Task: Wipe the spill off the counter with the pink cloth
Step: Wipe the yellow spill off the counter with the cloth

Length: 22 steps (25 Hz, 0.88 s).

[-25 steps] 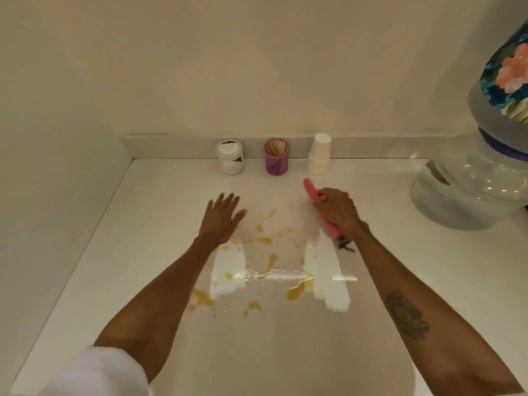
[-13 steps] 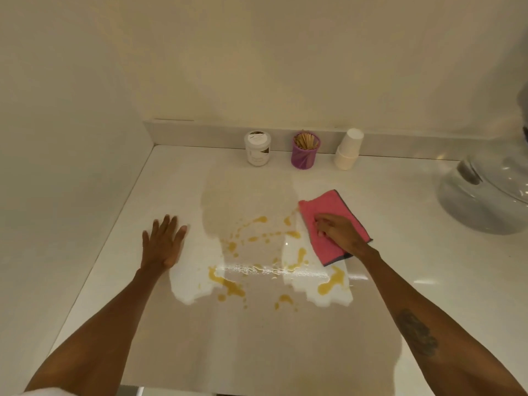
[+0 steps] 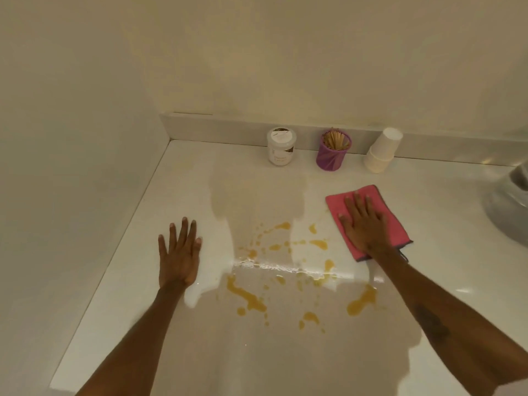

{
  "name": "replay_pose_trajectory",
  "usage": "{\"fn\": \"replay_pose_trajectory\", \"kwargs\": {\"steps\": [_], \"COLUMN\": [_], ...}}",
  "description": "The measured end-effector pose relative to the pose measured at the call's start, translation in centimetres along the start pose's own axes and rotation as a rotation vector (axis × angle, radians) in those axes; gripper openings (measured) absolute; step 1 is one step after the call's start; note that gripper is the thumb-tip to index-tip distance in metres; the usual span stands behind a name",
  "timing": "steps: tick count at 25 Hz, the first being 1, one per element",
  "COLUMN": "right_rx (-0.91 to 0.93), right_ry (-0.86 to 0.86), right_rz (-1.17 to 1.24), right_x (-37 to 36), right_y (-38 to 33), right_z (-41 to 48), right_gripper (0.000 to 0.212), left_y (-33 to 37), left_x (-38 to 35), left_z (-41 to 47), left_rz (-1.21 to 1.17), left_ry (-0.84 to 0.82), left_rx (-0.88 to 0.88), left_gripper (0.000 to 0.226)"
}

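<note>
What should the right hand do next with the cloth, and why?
Probably slide the pink cloth left and toward the body: the right hand lies flat on it, right of the yellow spill, which looks unwiped. The left hand braces on the counter.

White lidded jar [image 3: 281, 150], at 12 o'clock, standing upright against the low backsplash ledge [image 3: 228, 130]. Purple cup [image 3: 333, 152] holding wooden sticks [image 3: 337, 140], just beside the jar toward 1 o'clock, upright. Stack of white paper cups [image 3: 382, 151], inverted, farther toward 1 o'clock along the same ledge, leaning slightly. Clear rounded container [image 3: 508, 207], at 3 o'clock, cut off by the frame edge. Plain wall [image 3: 257, 52] behind; side wall [image 3: 57, 167] at 9 o'clock.
</note>
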State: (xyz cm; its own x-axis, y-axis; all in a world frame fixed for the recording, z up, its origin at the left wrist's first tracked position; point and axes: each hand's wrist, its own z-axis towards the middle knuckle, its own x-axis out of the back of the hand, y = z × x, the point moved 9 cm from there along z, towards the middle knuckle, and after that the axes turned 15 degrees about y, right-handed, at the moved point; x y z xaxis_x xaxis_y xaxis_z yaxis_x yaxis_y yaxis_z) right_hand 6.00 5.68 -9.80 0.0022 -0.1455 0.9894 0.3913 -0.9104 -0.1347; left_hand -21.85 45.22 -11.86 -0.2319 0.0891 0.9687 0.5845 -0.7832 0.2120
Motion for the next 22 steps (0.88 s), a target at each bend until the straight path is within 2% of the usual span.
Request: {"fn": "replay_pose_trajectory", "kwargs": {"steps": [4,7,10,13,16,19,22], "right_rx": [0.094,0.348,0.557,0.397,0.284,0.348,0.628], "right_ry": [-0.009,-0.05,-0.1,-0.072,-0.015,-0.016,-0.071], "right_rz": [-0.002,0.018,-0.001,-0.031,0.037,0.104,0.057], "right_x": [-1.0,-2.3,-2.5,-2.0,-2.2,-3.4,-4.6], "right_y": [-7.0,-12.9,-10.1,-6.4,-12.0,-21.0,-27.7], "right_z": [2.0,-3.0,-5.6,-1.8,2.0,0.9,-7.0], "right_gripper": [0.065,0.066,0.071,0.076,0.07,0.063,0.064], "left_y": [0.1,0.4,0.6,0.3,0.3,0.2,0.5], "left_x": [-0.2,0.1,0.2,0.1,-0.4,-0.6,-0.2], "left_z": [0.2,-0.1,-0.4,-0.1,0.3,0.2,0.3], "left_rz": [0.047,0.05,0.048,0.076,0.09,0.095,0.065], "left_ry": [0.0,-0.017,-0.009,0.009,0.013,0.013,-0.007], "left_rx": [-0.028,-0.046,-0.054,-0.074,-0.113,-0.113,-0.098], "left_gripper": [0.058,0.058,0.058,0.057,0.057,0.057,0.056]}}
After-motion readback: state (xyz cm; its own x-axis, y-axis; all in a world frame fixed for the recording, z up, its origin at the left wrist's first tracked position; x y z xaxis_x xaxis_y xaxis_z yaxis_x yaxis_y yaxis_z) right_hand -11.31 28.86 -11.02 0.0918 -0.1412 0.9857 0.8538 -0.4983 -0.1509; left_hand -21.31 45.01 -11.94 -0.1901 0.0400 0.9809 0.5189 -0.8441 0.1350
